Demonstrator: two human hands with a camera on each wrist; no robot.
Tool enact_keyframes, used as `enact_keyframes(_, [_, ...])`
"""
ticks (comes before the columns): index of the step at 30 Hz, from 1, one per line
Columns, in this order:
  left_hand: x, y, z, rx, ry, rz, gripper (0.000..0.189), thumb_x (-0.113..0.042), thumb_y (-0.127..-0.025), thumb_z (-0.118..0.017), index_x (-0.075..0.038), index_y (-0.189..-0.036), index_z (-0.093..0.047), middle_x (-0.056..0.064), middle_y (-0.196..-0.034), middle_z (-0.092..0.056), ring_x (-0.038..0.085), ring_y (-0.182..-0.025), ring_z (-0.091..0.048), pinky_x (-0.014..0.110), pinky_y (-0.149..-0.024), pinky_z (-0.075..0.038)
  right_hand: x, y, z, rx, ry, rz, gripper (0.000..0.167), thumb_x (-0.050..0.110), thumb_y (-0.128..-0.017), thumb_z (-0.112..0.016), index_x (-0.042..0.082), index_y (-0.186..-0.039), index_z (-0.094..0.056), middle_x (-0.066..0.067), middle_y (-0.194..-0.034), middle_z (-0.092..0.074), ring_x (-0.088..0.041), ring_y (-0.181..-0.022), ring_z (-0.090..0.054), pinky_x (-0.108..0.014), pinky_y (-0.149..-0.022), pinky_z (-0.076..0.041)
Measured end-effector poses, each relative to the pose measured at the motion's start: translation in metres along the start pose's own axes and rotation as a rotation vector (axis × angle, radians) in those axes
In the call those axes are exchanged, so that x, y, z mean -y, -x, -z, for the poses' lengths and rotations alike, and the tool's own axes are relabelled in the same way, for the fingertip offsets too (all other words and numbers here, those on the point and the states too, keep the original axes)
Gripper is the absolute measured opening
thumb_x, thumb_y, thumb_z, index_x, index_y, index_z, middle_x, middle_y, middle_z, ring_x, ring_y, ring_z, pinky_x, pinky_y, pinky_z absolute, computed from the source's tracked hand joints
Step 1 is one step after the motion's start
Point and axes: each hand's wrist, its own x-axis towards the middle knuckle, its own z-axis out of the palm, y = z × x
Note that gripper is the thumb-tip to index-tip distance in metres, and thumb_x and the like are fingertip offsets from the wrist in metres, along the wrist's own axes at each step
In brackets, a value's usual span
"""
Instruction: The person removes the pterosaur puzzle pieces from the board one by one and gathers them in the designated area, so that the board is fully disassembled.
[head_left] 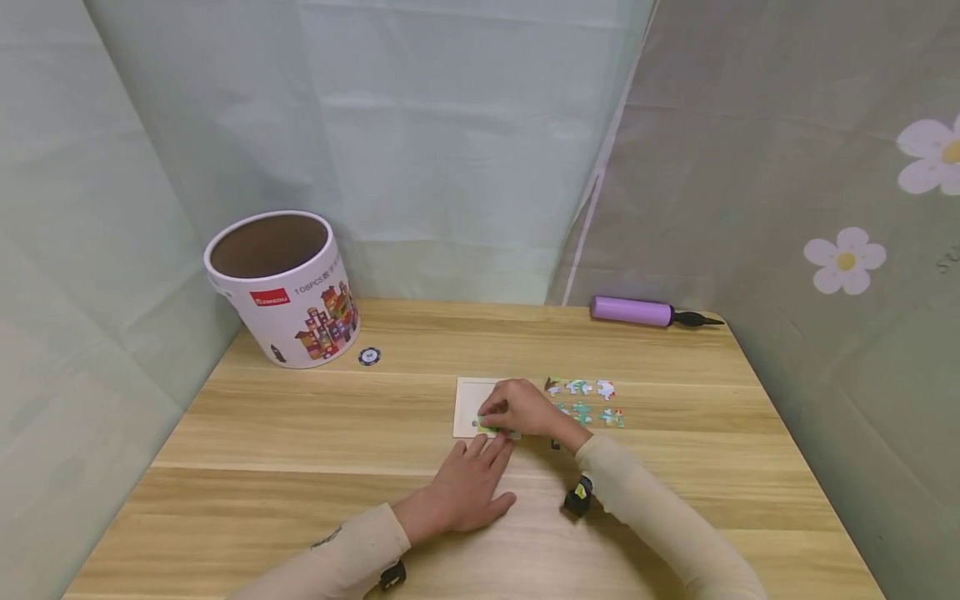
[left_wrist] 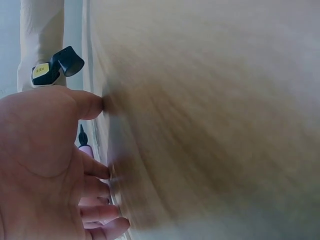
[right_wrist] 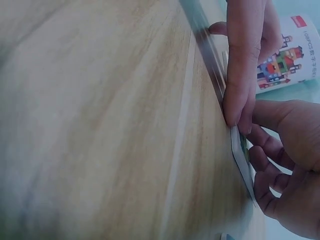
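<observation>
A small white puzzle board [head_left: 467,398] lies on the table before me. My left hand [head_left: 470,486] rests its fairly straight fingers on the board's near edge, thumb spread to the side. Over the board, my right hand [head_left: 517,407] has its fingers curled and pinches a green puzzle piece [head_left: 484,425], mostly hidden under the fingertips. The right wrist view has the left hand's fingers [right_wrist: 239,100] on the rim and the right hand [right_wrist: 295,160] beside them. To the right of the board several loose jigsaw pieces [head_left: 581,411] lie in short rows.
A white printed bucket [head_left: 300,308] stands at the back left, with a dark poker chip [head_left: 369,357] by its base. Toward the back right lies a purple hand pump [head_left: 632,312]. Curtains hang behind the wooden table [head_left: 300,433] and at both sides.
</observation>
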Motion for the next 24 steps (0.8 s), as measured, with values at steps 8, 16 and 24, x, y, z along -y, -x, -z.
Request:
enact_keyframes(8, [0.0017, -0.0024, -0.0003, 0.006, 0.020, -0.004, 0.072, -0.054, -0.102, -0.048, -0.004, -0.155, -0.043, 0.010, -0.161, -0.041, 0.028, -0.136, -0.044, 0.044, -0.093, -0.044, 0.0029, 0.0001, -0.0002, 0.007, -0.047, -0.056, 0.005, 0.020, -0.092, -0.078, 0.016, -0.093, -0.081, 0.011, -0.088, -0.072, 0.000, -0.082, -0.064, -0.027, -0.081, -0.054])
enact_keyframes(16, [0.0029, -0.0021, -0.0015, 0.013, 0.051, 0.001, 0.073, -0.054, -0.102, -0.048, -0.004, -0.156, -0.041, 0.010, -0.163, -0.039, 0.029, -0.138, -0.043, 0.046, -0.096, -0.044, 0.0053, -0.0011, 0.0011, 0.015, -0.075, -0.075, 0.003, 0.017, -0.092, -0.077, 0.016, -0.089, -0.079, 0.011, -0.084, -0.073, 0.001, -0.078, -0.064, -0.025, -0.081, -0.054])
enact_keyframes(24, [0.0032, -0.0027, -0.0033, 0.015, 0.042, 0.005, 0.073, -0.055, -0.102, -0.047, -0.005, -0.155, -0.041, 0.009, -0.162, -0.039, 0.028, -0.137, -0.043, 0.044, -0.095, -0.044, 0.0051, -0.0011, 0.0023, 0.031, -0.148, -0.085, 0.004, 0.016, -0.092, -0.077, 0.017, -0.089, -0.075, 0.013, -0.077, -0.071, -0.002, -0.064, -0.065, -0.023, -0.072, -0.055])
